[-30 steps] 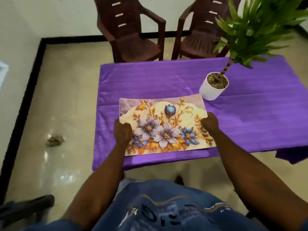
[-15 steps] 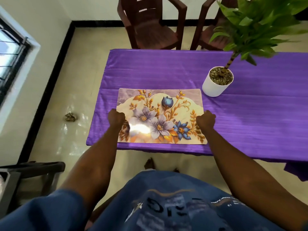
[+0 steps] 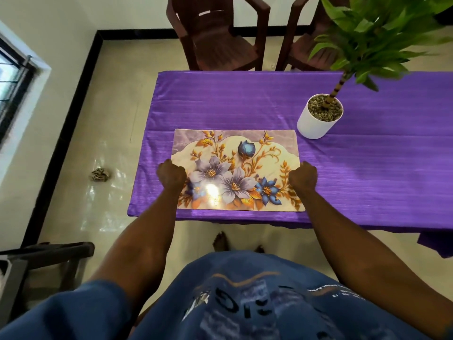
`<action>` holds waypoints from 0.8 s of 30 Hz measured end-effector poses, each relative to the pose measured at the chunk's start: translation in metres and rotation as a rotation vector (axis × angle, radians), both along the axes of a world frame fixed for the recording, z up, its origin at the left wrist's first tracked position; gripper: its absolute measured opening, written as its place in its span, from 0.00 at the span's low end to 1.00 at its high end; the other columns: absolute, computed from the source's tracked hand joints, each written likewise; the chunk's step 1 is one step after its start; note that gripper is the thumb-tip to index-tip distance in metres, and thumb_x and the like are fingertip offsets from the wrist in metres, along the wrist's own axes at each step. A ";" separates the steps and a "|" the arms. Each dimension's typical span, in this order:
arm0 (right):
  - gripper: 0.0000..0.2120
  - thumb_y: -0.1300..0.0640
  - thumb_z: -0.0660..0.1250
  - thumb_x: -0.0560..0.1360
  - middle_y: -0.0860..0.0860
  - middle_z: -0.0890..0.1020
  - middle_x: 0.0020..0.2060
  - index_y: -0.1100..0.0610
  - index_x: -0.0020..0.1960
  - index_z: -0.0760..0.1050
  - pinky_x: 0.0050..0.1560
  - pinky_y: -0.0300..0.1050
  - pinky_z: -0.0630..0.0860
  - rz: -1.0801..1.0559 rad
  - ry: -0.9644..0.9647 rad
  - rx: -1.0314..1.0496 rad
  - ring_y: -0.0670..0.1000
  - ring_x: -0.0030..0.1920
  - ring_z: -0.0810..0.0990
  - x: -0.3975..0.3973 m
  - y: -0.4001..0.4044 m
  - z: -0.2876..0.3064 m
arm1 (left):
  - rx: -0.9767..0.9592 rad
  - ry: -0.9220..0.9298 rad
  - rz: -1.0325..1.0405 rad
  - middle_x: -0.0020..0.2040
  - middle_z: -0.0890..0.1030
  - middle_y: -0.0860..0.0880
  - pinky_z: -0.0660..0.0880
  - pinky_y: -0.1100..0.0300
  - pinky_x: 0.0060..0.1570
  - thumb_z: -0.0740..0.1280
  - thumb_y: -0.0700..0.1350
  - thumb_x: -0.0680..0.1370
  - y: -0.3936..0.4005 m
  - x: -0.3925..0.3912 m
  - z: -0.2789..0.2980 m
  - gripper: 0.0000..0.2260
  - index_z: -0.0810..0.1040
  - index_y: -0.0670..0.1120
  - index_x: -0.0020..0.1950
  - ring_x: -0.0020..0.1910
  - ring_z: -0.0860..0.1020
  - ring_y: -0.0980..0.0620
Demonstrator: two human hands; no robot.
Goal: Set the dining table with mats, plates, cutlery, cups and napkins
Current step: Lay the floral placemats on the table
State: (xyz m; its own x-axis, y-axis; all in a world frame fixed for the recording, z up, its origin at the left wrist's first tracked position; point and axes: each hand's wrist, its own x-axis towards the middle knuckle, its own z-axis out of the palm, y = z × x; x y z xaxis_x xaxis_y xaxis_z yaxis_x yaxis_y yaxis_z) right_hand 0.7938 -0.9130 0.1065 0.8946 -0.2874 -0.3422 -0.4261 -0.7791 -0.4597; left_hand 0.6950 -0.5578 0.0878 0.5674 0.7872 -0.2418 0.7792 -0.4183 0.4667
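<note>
I see my left hand (image 3: 171, 176) and right hand (image 3: 302, 177) curled at the short edges of the floral mat (image 3: 235, 168), probably pinching it, though the fingers are hidden. The mat lies flat near the front edge of the purple tablecloth (image 3: 245, 101), with a white potted plant (image 3: 318, 119) just beyond its far right corner.

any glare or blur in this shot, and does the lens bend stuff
Head view: a bright glare spot washes out the glossy floral placemat near its front edge, beside the left hand; window light also reflects off the shiny beige floor tiles. The blue shirt at the bottom is blurred. Wide-angle distortion skews the purple-clothed table and brown plastic chairs.
</note>
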 end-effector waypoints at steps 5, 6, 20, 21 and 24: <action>0.19 0.61 0.67 0.75 0.62 0.75 0.62 0.63 0.65 0.73 0.58 0.56 0.76 -0.027 -0.011 -0.017 0.64 0.61 0.76 -0.004 0.002 0.001 | 0.028 0.009 -0.002 0.60 0.78 0.37 0.73 0.48 0.58 0.65 0.40 0.77 0.001 -0.003 -0.001 0.14 0.78 0.38 0.62 0.61 0.74 0.38; 0.19 0.61 0.67 0.76 0.62 0.75 0.63 0.63 0.66 0.73 0.59 0.56 0.76 -0.031 -0.016 -0.018 0.64 0.61 0.76 -0.005 0.003 0.002 | 0.029 0.020 0.007 0.60 0.78 0.38 0.74 0.47 0.58 0.65 0.41 0.77 0.002 -0.003 -0.002 0.14 0.78 0.39 0.61 0.61 0.75 0.38; 0.20 0.59 0.68 0.75 0.62 0.76 0.62 0.62 0.66 0.72 0.60 0.56 0.74 0.014 -0.006 -0.068 0.63 0.63 0.74 -0.008 0.000 0.007 | -0.039 -0.033 0.002 0.46 0.83 0.40 0.81 0.45 0.47 0.67 0.40 0.73 0.018 -0.005 -0.019 0.07 0.82 0.39 0.47 0.47 0.80 0.41; 0.21 0.59 0.68 0.75 0.62 0.77 0.62 0.62 0.66 0.72 0.60 0.55 0.74 0.019 -0.010 -0.061 0.63 0.62 0.74 -0.008 -0.001 0.007 | -0.050 -0.033 0.003 0.45 0.83 0.40 0.81 0.45 0.47 0.66 0.40 0.72 0.020 -0.005 -0.022 0.07 0.81 0.39 0.46 0.46 0.80 0.41; 0.20 0.59 0.68 0.75 0.62 0.77 0.61 0.63 0.65 0.72 0.59 0.55 0.74 0.014 -0.032 -0.054 0.63 0.62 0.74 -0.011 -0.003 0.007 | -0.056 -0.030 0.015 0.47 0.82 0.39 0.80 0.45 0.49 0.65 0.41 0.71 0.020 -0.005 -0.024 0.09 0.81 0.39 0.47 0.47 0.80 0.40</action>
